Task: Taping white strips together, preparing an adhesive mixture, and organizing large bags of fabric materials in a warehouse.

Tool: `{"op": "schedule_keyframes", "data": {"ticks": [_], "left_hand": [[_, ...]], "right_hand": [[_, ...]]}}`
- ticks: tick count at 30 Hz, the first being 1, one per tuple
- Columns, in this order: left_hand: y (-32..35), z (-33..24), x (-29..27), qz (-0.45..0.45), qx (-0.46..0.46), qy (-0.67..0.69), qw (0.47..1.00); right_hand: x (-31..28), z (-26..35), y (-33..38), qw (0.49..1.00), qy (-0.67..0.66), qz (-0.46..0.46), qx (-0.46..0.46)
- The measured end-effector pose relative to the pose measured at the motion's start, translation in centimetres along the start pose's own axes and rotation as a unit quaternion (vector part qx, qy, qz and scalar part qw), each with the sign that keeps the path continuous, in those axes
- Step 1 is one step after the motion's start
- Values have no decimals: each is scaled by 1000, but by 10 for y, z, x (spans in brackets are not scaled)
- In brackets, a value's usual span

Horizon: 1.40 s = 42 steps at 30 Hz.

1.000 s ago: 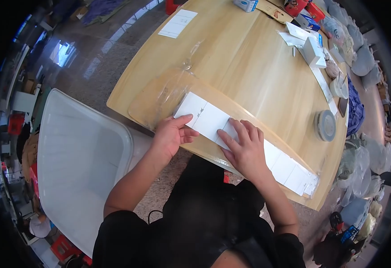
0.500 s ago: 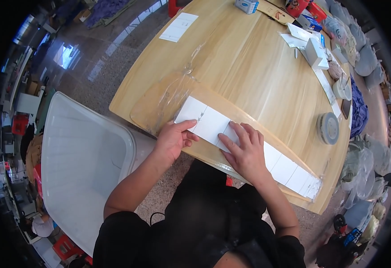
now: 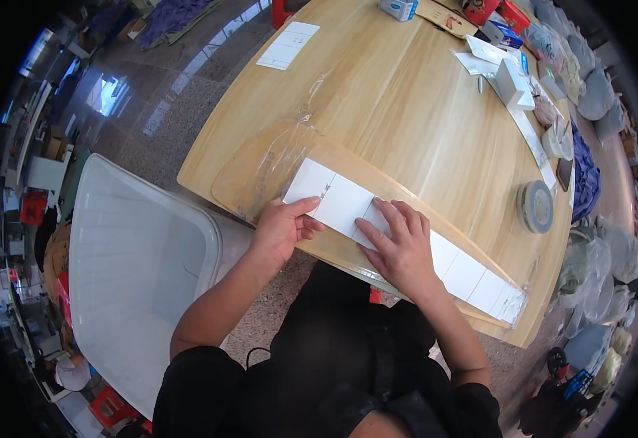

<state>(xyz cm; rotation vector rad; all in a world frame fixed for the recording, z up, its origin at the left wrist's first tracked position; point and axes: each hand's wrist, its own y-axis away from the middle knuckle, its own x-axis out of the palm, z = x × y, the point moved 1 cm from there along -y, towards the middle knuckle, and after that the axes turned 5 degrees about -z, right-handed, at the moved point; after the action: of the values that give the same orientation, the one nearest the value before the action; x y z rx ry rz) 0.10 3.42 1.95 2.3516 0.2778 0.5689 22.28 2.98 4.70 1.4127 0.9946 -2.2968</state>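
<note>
A long strip of white labels or cards (image 3: 348, 198), marked across by thin lines, lies slantwise along the table's near edge. My left hand (image 3: 279, 228) is closed on the near edge at its left end, thumb on top beside a small dark printed mark. Bent over the middle of the strip is my right hand (image 3: 399, 237), thumb and fingertips gripping at one of the cross lines. Under the strip is a tan board or mat (image 3: 257, 157) with clear film over its left part. Past my right hand the strip runs on to a crinkled clear end (image 3: 510, 305).
A white tub (image 3: 140, 270) stands left of the wooden table (image 3: 406, 95). On the table are a white sheet (image 3: 287, 45), a roll of grey tape (image 3: 535, 207), a white box (image 3: 514, 84), a cup (image 3: 558, 142) and a blue-white box (image 3: 397, 9). Bagged goods line the right side.
</note>
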Motion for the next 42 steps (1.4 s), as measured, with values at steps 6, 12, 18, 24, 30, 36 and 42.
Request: {"op": "schedule_keyframes", "data": {"ticks": [6,12,18,24,30,36,42], "left_hand": [[2,-2,2,5,1,1,1000],[0,1,3,-5,7,-6,1000],[-2,6,2,-15,16,15,1000],[-2,5,2,-13,11,14,1000],[-2,4,3,-15,7,18,1000],[-1,4,4,-25,11,17,999],[-1,4,4,-22,15,17,1000]], "right_hand": [[-1,0,0,1000,-1,1,5],[-1,-1,2,1000,-6,1,7],[-3,-1,-1,1000,-10,-5,3],[-2,-2,-1,1000,-14,-5,5],[-3,-2,-1,1000,-18,-7,8],[-3,-1,-1,1000,-21,-12,6],[-5,0,-1,1000,-20,-9,10]]}}
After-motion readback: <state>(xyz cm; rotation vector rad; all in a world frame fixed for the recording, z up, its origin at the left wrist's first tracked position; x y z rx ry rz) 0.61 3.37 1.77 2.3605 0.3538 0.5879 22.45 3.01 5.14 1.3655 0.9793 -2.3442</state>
